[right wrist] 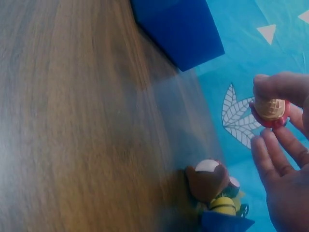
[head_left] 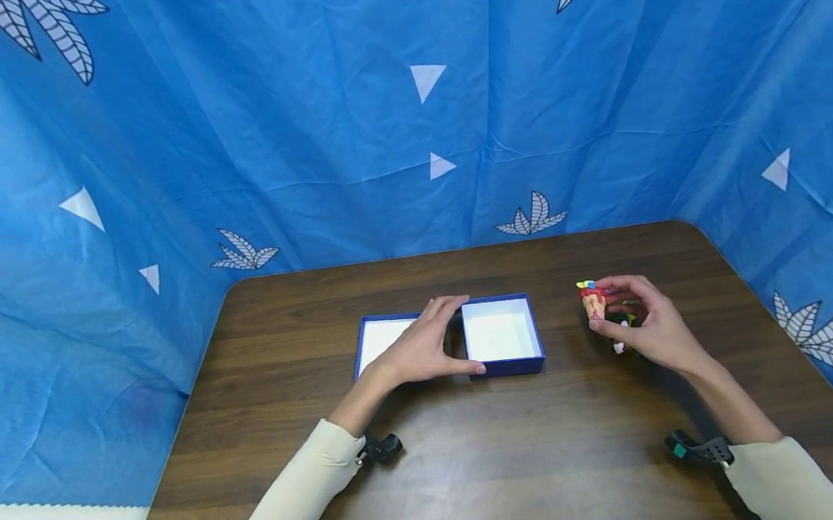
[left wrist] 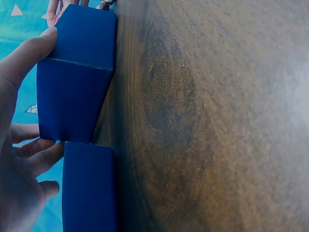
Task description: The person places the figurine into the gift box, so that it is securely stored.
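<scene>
My left hand grips an open blue box with a white inside, thumb on its front wall and fingers at the back. In the left wrist view the thumb presses the blue wall. To the right, my right hand pinches a small ice cream cone toy between thumb and fingers, above the table. Its waffle cone and red topping show in the right wrist view. Several small toys lie below that hand, partly hidden by it in the head view.
A shallower blue box part with a white inside lies left of the box, partly behind my left hand. The brown wooden table meets a blue patterned curtain at the back and sides.
</scene>
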Demonstrator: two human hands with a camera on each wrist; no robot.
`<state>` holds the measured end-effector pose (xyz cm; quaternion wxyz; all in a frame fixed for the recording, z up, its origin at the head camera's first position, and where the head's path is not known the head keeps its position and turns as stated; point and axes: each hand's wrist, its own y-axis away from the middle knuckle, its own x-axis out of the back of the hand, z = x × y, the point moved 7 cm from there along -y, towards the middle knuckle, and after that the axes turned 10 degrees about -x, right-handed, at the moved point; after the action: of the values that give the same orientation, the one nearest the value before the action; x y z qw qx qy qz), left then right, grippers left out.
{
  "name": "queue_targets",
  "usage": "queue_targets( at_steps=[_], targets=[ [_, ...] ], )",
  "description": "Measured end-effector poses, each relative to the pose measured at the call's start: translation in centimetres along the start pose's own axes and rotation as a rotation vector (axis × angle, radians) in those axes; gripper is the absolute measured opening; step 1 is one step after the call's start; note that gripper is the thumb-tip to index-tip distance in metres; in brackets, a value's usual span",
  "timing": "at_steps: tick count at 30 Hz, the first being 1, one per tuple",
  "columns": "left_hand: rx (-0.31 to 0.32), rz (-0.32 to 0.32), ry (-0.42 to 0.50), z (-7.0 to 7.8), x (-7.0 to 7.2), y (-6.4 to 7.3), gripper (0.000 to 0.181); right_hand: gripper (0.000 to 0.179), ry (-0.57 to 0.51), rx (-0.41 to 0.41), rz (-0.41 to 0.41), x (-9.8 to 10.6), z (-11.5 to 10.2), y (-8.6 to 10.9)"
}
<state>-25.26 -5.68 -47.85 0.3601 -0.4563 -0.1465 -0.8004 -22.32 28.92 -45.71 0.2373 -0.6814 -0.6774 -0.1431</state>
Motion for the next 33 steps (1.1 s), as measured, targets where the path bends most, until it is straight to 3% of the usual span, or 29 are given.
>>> queue_targets(
  at_steps=[7,22,33],
  targets=[
    [0.004,0.0,-0.007,0.1,0.1,0.1,0.122,0.066,-0.007,-0.009,-0.02,-0.9,-0.7,-0.3],
    [-0.002,0.003,-0.005,0.0,0.1,0.1,0.122,0.057,0.043,-0.003,-0.089,-2.7,-2.5,-0.7],
    [-0.008,0.007,-0.006,0.1,0.1,0.1,0.122,0.058,0.113,-0.004,-0.091,-3.5,-3.6,-1.3]
  ],
)
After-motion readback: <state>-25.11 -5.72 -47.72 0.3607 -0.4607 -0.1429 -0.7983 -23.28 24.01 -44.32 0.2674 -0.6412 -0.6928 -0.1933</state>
